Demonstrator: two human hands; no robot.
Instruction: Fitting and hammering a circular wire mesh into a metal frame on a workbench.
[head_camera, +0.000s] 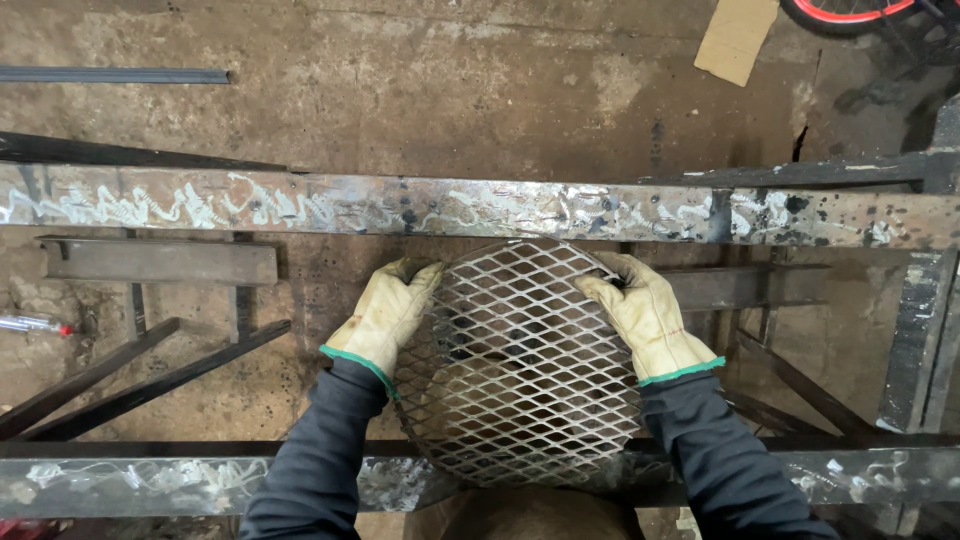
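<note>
We see no labels, signs or screens. The only packaging material is a flat piece of tan cardboard (737, 38), roughly rectangular and tilted, lying on the concrete floor (450, 90) at about one o'clock, near the top edge of our view.

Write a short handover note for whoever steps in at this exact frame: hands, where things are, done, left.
Left hand: gloved, gripping the left edge of the round mesh disc.
Right hand: gloved, gripping its right edge.
The disc spans the gap between the far frame rail and the near frame rail, overlapping the near one.
Done: disc is at the frame.
Left: nothing visibly fastens it; both hands needed.
</note>
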